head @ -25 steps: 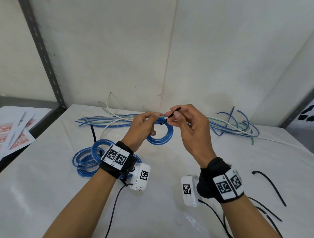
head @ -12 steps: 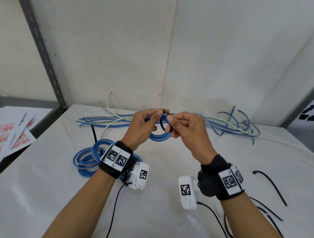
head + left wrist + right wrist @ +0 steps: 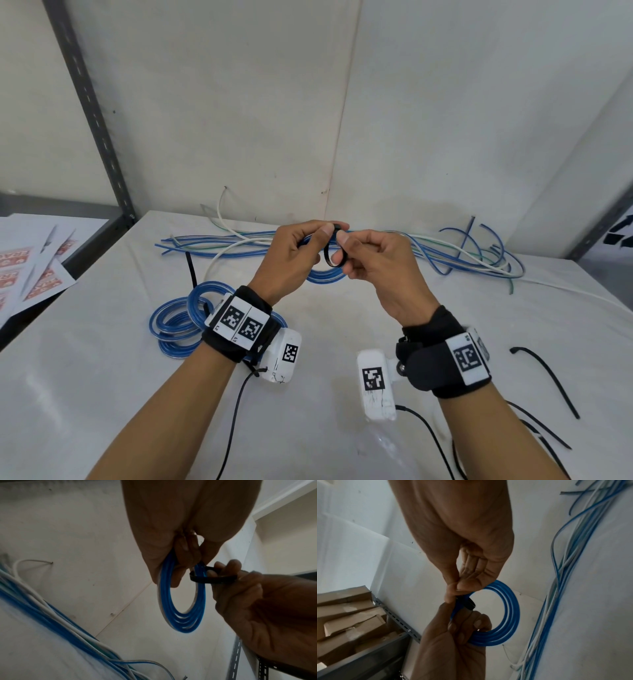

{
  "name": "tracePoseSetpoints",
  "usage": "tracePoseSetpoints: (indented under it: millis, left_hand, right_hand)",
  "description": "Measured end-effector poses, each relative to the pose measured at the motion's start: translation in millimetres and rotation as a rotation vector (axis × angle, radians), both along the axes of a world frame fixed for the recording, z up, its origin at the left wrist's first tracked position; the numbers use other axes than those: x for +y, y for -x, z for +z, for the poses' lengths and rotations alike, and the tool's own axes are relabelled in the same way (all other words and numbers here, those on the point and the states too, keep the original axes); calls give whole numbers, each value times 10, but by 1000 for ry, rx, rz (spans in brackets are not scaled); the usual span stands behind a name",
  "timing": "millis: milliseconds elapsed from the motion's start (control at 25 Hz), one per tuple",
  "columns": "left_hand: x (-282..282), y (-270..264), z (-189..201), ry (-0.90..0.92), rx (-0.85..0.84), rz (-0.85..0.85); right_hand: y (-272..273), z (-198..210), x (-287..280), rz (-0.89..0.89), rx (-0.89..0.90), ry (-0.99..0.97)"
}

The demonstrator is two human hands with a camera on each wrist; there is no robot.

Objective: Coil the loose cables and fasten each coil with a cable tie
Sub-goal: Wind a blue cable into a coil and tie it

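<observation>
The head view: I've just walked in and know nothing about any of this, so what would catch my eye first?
Two hands raised over the white table: the left hand grips a small blue cable coil, and the right hand pinches a black cable tie looped round its strands. Behind them lies a long tangle of loose blue and white cables. By the left wrist sit finished blue coils.
</observation>
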State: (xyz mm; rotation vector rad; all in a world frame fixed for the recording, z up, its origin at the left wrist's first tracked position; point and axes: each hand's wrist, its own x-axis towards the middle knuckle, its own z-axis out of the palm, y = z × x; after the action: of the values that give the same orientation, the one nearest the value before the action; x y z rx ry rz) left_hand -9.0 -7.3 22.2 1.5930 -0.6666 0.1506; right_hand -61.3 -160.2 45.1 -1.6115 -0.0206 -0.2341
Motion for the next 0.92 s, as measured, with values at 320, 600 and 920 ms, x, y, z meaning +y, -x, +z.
tracePoseSetpoints:
  millis: [320,600,920]
  left_hand:
    - [-37,-24,-66,0,27,-71]
    - [-67,49,-33,33,101,-65]
    - [-245,182,-81,22,186,-155]
  right_hand:
    - [-99,28,38,-105,-32,16]
    - [-184,154,0,-175,-87,127]
    - [-497,227,-182,-307,-165,93]
